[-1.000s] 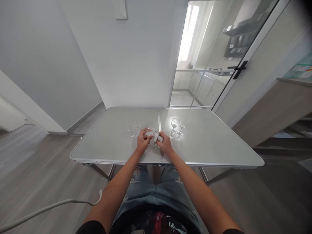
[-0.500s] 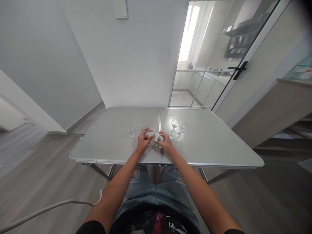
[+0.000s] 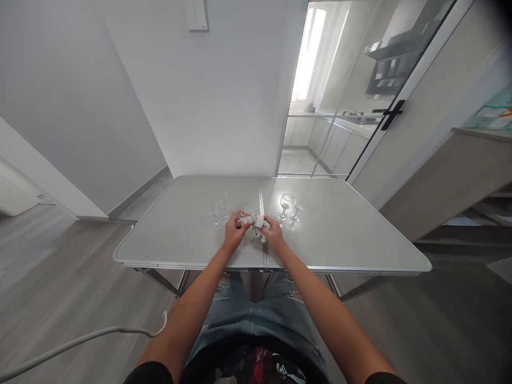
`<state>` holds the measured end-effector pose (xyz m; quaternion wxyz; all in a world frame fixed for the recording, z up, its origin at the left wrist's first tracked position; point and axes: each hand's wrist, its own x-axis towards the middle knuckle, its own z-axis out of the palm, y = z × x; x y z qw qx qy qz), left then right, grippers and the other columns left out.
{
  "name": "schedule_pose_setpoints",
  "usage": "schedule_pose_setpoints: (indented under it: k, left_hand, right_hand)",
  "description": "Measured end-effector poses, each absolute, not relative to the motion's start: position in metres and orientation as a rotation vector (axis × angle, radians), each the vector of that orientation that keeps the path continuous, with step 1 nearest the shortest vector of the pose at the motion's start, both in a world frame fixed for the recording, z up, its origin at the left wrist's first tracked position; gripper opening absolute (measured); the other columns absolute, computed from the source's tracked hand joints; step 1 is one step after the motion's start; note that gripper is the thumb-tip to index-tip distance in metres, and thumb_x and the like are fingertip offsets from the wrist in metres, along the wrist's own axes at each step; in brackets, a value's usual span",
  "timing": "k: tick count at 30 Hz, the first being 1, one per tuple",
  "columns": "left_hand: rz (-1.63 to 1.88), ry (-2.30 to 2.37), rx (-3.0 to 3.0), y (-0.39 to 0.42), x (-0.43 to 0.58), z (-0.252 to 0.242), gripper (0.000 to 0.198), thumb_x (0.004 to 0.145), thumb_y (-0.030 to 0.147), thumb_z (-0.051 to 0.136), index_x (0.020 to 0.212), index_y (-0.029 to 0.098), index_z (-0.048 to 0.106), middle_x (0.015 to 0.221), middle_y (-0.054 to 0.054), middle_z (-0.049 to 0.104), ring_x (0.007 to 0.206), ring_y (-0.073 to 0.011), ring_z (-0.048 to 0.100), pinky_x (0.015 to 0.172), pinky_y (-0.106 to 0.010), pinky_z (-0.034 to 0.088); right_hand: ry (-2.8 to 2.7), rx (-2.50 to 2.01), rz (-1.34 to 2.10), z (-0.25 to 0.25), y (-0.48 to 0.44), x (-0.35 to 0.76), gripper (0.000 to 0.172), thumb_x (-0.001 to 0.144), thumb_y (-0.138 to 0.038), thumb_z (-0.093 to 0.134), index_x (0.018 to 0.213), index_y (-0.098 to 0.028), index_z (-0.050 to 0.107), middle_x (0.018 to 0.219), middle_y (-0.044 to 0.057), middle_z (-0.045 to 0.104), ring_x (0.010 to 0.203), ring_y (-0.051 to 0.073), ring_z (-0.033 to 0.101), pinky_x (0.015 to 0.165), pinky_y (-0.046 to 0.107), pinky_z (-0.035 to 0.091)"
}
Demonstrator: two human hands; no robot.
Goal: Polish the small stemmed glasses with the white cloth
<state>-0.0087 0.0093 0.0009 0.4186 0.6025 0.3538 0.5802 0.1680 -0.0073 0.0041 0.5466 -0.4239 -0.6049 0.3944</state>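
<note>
Over the middle of the table, my left hand (image 3: pixel 236 229) is closed around a small clear glass (image 3: pixel 246 218), partly hidden by the fingers. My right hand (image 3: pixel 272 233) grips a bunched white cloth (image 3: pixel 260 223) that meets the glass on its right side. Two stemmed glasses stand just beyond my right hand: a larger round-bowled glass (image 3: pixel 287 201) and a smaller glass (image 3: pixel 296 212). Several small clear glasses (image 3: pixel 216 214) stand left of my left hand, faint against the grey tabletop.
The grey folding table (image 3: pixel 160 234) has a metal rim and a centre seam. A white wall (image 3: pixel 224 106) rises behind it. At the right are a glass door with a black handle (image 3: pixel 393 114) and a wooden shelf unit (image 3: pixel 452 170). A pale cable (image 3: pixel 100 333) hangs at lower left.
The cloth in my right hand has shifted and folded differently against the glass. My left hand keeps hold of the glass in almost the same place. The standing glasses have not moved.
</note>
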Motion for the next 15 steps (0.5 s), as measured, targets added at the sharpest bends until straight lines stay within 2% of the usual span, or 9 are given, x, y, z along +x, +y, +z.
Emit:
schedule_pose_setpoints:
  k: [5, 7, 10, 15]
  left_hand:
    - [1.41, 0.834, 1.526, 0.0102, -0.0096, 0.0004, 0.063, 0.079, 0.056, 0.072, 0.125, 0.018, 0.052, 0.12, -0.015, 0.067, 0.047, -0.0039, 0.046, 0.042, -0.021, 0.04]
    - [1.399, 0.812, 1.531, 0.0106, -0.0098, 0.0004, 0.062, 0.079, 0.056, 0.072, 0.124, 0.018, 0.053, 0.121, -0.016, 0.067, 0.047, -0.0037, 0.046, 0.042, -0.021, 0.041]
    - [1.412, 0.804, 1.531, 0.0113, -0.0096, 0.0002, 0.06, 0.08, 0.053, 0.072, 0.125, 0.018, 0.053, 0.122, -0.016, 0.067, 0.046, -0.0031, 0.046, 0.042, -0.021, 0.04]
    - [1.463, 0.872, 1.537, 0.0118, -0.0083, -0.0004, 0.062, 0.077, 0.049, 0.076, 0.125, 0.02, 0.052, 0.124, -0.014, 0.066, 0.047, -0.0028, 0.046, 0.043, -0.02, 0.04]
  right_hand:
    - [-1.176, -0.892, 1.464, 0.0061, -0.0044, 0.1662, 0.035, 0.073, -0.05, 0.071, 0.087, -0.018, 0.066, 0.069, 0.001, 0.058, 0.057, 0.014, 0.05, 0.051, 0.026, 0.042]
    - [-1.153, -0.878, 1.557, 0.0072, -0.0048, 0.1667, 0.036, 0.072, -0.051, 0.071, 0.084, -0.018, 0.065, 0.067, 0.001, 0.057, 0.055, 0.014, 0.049, 0.049, 0.026, 0.041]
    - [-1.262, -0.915, 1.367, 0.0075, -0.0069, 0.1681, 0.034, 0.071, -0.047, 0.072, 0.087, -0.018, 0.064, 0.072, 0.001, 0.06, 0.06, 0.014, 0.051, 0.054, 0.026, 0.042]
    - [-1.566, -1.087, 0.694, 0.0045, -0.0132, 0.1647, 0.03, 0.071, -0.031, 0.069, 0.099, -0.021, 0.063, 0.083, 0.0, 0.064, 0.073, 0.017, 0.055, 0.069, 0.028, 0.043]
